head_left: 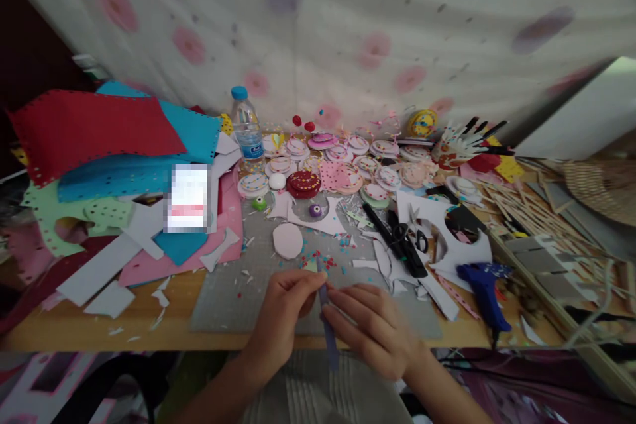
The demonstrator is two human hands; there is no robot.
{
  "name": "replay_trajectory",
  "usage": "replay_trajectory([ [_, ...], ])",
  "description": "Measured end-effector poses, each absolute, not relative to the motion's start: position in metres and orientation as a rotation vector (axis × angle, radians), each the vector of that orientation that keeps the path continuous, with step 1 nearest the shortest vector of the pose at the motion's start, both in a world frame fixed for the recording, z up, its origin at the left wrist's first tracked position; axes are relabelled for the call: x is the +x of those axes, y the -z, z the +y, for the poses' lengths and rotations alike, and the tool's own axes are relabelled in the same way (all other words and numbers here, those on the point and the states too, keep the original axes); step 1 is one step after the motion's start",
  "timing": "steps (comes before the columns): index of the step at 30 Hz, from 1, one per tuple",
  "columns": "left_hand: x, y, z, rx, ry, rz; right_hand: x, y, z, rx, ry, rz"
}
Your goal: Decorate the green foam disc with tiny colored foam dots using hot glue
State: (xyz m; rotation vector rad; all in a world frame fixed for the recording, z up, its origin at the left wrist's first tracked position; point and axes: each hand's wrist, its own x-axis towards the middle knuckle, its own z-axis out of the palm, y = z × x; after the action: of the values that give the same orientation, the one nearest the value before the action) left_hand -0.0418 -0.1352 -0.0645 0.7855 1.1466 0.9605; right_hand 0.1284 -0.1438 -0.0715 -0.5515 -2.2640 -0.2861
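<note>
Between my two hands is a narrow purple strip (330, 342), slanting down past the table's front edge. My left hand (283, 308) pinches its upper end between thumb and forefinger. Fingers of my right hand (375, 324) close on the strip just below that point. Behind the fingertips lie small red and blue bits (325, 260) and a pale green scrap on the grey cutting mat (223, 305). A pale pink rounded disc (287, 241) rests on the mat ahead of my left hand. Farther back sits a small purple ball (316, 211) with an eye-like spot.
Several decorated little hats (304, 183) crowd the back. A water bottle (248, 129) stands behind them to the left. Coloured sheets (99, 132) pile up at left. On the right lie a black cutter (385, 232), scissors (421, 240), a blue glue gun (485, 291) and wooden sticks (521, 212).
</note>
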Motion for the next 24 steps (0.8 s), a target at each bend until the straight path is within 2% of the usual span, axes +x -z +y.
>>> replay_trajectory([
  [4, -0.04, 0.061, -0.127, 0.893, -1.013, 1.141, 0.123, 0.071, -0.12, -0.437, 0.378, -2.224],
  [7, -0.048, 0.054, -0.114, 0.968, -0.93, 1.143, 0.125, 0.077, -0.101, -0.476, 0.303, -2.19],
  [12, -0.081, 0.059, -0.1, 1.368, -0.874, 1.353, 0.119, 0.098, -0.06, -0.859, -0.083, -1.536],
  [15, -0.094, 0.074, -0.095, 1.616, -0.676, 1.379, 0.115, 0.117, -0.045, -1.017, -0.426, -1.174],
  [19, -0.09, 0.09, -0.079, 1.678, -0.538, 1.237, 0.117, 0.133, -0.045, -1.073, -0.832, -1.013],
  [24, -0.078, 0.096, -0.052, 1.634, -0.599, 1.118, 0.122, 0.13, -0.049, -1.054, -0.944, -0.967],
])
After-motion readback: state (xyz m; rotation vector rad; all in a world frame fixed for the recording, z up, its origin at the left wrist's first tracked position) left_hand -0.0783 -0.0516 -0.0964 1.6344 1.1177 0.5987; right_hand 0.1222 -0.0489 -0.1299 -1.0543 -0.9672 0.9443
